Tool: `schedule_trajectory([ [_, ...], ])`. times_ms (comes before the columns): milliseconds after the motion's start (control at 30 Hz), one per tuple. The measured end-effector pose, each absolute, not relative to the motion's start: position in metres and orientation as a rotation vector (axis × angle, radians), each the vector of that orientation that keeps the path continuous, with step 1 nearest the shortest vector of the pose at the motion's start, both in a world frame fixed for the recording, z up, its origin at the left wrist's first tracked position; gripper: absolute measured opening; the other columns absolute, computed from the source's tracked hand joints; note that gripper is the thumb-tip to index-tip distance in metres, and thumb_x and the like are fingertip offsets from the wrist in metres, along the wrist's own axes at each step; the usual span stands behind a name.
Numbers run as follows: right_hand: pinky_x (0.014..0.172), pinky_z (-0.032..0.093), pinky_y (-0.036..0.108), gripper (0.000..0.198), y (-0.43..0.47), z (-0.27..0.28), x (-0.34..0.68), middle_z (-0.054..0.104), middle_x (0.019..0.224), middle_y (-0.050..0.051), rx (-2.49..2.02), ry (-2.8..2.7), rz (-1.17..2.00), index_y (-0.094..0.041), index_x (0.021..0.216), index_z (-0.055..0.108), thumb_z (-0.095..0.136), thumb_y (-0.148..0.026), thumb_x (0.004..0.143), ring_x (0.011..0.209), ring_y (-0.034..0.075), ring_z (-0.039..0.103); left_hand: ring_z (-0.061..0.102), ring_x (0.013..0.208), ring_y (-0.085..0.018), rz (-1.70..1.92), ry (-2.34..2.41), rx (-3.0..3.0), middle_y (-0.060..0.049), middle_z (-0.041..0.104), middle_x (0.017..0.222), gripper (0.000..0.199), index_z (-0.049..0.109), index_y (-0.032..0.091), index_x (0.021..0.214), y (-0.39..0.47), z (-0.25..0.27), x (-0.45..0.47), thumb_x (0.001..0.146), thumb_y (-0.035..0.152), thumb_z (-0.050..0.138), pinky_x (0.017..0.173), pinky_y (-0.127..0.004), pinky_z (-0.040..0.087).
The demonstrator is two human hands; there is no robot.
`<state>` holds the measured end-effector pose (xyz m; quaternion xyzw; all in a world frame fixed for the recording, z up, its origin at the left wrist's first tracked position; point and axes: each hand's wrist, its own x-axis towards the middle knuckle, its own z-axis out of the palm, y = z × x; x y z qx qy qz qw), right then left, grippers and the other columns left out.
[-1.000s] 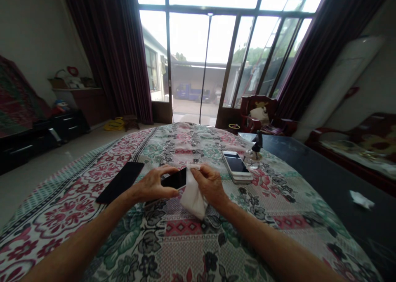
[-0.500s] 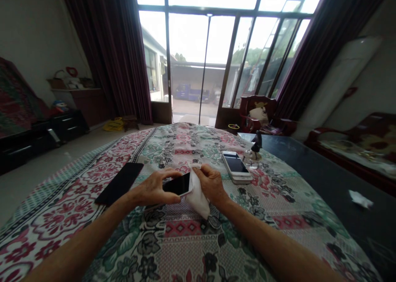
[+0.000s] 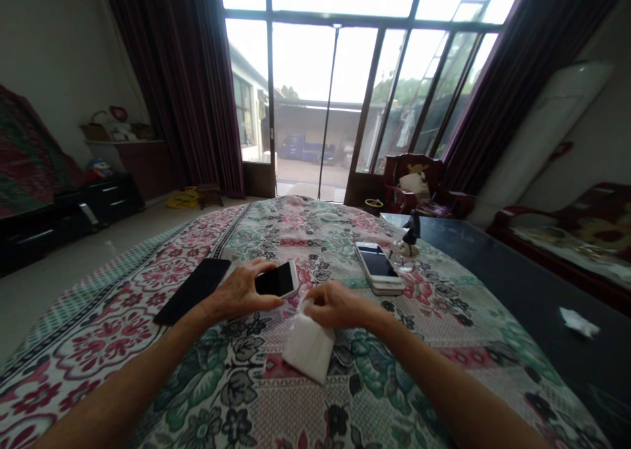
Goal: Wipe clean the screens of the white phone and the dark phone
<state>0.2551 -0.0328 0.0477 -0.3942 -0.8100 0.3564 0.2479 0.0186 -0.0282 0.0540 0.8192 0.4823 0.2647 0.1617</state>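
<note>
My left hand (image 3: 245, 286) is closed round a white-edged smartphone (image 3: 277, 281), thumb on its near edge and fingers on the far one, its dark screen facing up. To the right, my right hand (image 3: 335, 303) pinches the top of a folded white tissue (image 3: 310, 348), which hangs down over the patterned tablecloth (image 3: 296, 416). Phone and tissue are apart. Left of my left hand lies a flat black slab (image 3: 193, 291), its kind unclear. Beyond my right hand sits a stack of white phones (image 3: 378, 266), the top one screen up.
A small dark figurine (image 3: 411, 232) on a clear base stands behind the phone stack. On the right, a dark tabletop (image 3: 497, 271) holds a crumpled white tissue (image 3: 579, 322). A wooden chair (image 3: 414, 173) is by the glass doors.
My right hand has drawn the tissue off the phone's right end and lowered it toward me. The phone, still in my left hand, has shifted slightly up and left.
</note>
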Motion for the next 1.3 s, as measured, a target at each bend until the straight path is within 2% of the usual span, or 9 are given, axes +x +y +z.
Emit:
schedule_trajectory([
  [100, 0.045, 0.034, 0.021, 0.006, -0.031, 0.056, 0.258, 0.064, 0.058, 0.0, -1.044, -2.133, 0.755, -0.021, 0.068, 0.073, 0.066, -0.022, 0.069, 0.05, 0.01, 0.048, 0.061, 0.097, -0.025, 0.756, 1.423, 2.377, -0.009, 0.065, 0.107, 0.057, 0.062, 0.017, 0.114, -0.027, 0.052, 0.019, 0.065, 0.046, 0.071, 0.087, -0.04, 0.048],
  [167, 0.052, 0.04, 0.023, 0.011, -0.028, 0.06, 0.257, 0.069, 0.069, 0.002, -1.065, -2.002, 0.662, -0.021, 0.078, 0.074, 0.068, -0.022, 0.069, 0.057, 0.012, 0.053, 0.062, 0.095, -0.025, 0.756, 1.454, 2.392, -0.01, 0.065, 0.106, 0.057, 0.062, 0.017, 0.114, -0.026, 0.051, 0.019, 0.067, 0.05, 0.07, 0.085, -0.04, 0.049],
  [433, 0.073, 0.048, 0.03, 0.018, -0.028, 0.054, 0.244, 0.073, 0.086, 0.002, -1.051, -1.881, 0.873, -0.022, 0.084, 0.073, 0.057, -0.018, 0.079, 0.078, 0.016, 0.064, 0.06, 0.106, -0.029, 0.892, 1.621, 2.295, -0.01, 0.064, 0.115, 0.065, 0.059, 0.018, 0.117, -0.024, 0.055, 0.015, 0.068, 0.059, 0.069, 0.092, -0.039, 0.047],
  [567, 0.066, 0.049, 0.028, 0.02, -0.031, 0.049, 0.236, 0.073, 0.09, 0.005, -1.006, -1.759, 1.015, -0.021, 0.095, 0.072, 0.057, -0.023, 0.082, 0.079, 0.017, 0.064, 0.06, 0.104, -0.028, 0.897, 1.539, 2.367, -0.011, 0.063, 0.113, 0.062, 0.057, 0.017, 0.118, -0.025, 0.055, 0.017, 0.07, 0.054, 0.069, 0.092, -0.041, 0.047],
  [733, 0.057, 0.049, 0.025, 0.027, -0.03, 0.048, 0.235, 0.072, 0.099, 0.01, -1.017, -1.558, 1.218, -0.018, 0.107, 0.067, 0.053, -0.027, 0.086, 0.078, 0.017, 0.066, 0.055, 0.11, -0.029, 0.867, 1.332, 2.585, -0.012, 0.056, 0.121, 0.062, 0.053, 0.019, 0.122, -0.023, 0.043, 0.018, 0.067, 0.037, 0.073, 0.096, -0.044, 0.045],
  [933, 0.053, 0.046, 0.023, 0.022, -0.028, 0.046, 0.235, 0.07, 0.074, 0.005, -0.995, -1.58, 1.14, -0.019, 0.095, 0.071, 0.054, -0.028, 0.084, 0.065, 0.014, 0.062, 0.047, 0.121, -0.034, 0.785, 1.288, 2.732, -0.015, 0.051, 0.134, 0.071, 0.047, 0.019, 0.132, -0.021, 0.034, 0.016, 0.067, 0.033, 0.073, 0.104, -0.052, 0.034],
  [1133, 0.05, 0.043, 0.021, 0.017, -0.02, 0.039, 0.238, 0.066, 0.065, 0.002, -1.095, -1.588, 1.198, -0.019, 0.082, 0.072, 0.058, -0.029, 0.08, 0.057, 0.011, 0.057, 0.042, 0.129, -0.033, 0.681, 1.226, 2.909, -0.015, 0.047, 0.14, 0.068, 0.041, 0.018, 0.137, -0.026, 0.032, 0.026, 0.075, 0.029, 0.067, 0.108, -0.05, 0.03],
  [1233, 0.048, 0.041, 0.021, 0.016, -0.014, 0.033, 0.24, 0.063, 0.059, 0.001, -1.177, -1.48, 1.213, -0.017, 0.074, 0.07, 0.057, -0.025, 0.077, 0.051, 0.009, 0.053, 0.039, 0.132, -0.034, 0.781, 1.359, 2.84, -0.016, 0.043, 0.144, 0.064, 0.043, 0.017, 0.135, -0.025, 0.028, 0.027, 0.076, 0.03, 0.067, 0.108, -0.049, 0.031],
  [1300, 0.045, 0.038, 0.02, 0.015, -0.011, 0.028, 0.242, 0.061, 0.057, 0.002, -1.221, -1.416, 1.223, -0.016, 0.07, 0.069, 0.056, -0.023, 0.075, 0.048, 0.009, 0.05, 0.045, 0.126, -0.033, 0.877, 1.535, 2.694, -0.016, 0.049, 0.138, 0.06, 0.049, 0.018, 0.129, -0.024, 0.027, 0.025, 0.075, 0.037, 0.069, 0.103, -0.048, 0.037],
])
